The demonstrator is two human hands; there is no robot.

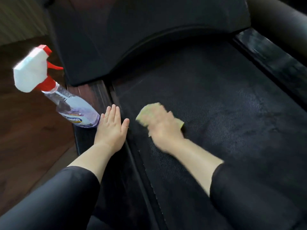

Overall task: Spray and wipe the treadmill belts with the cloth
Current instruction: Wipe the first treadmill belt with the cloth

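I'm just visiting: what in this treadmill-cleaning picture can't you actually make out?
All in the head view:
- Right hand: motion blur smears the fingers, so its grip on the yellow cloth is unclear.
- The cloth's full shape: mostly hidden under that hand.
- Spray bottle: the label print is too blurred to read.
- Treadmill belt: its near end is cut off by the bottom edge and covered by the black sleeve.

Place is looking like an indoor workout rm, home or gym unclear: treadmill belt (216, 122) is lying right of the fingers (113, 112) of the left hand (111, 130), black motor hood (132, 30) beyond them, dark wood-look floor (33, 138) left.
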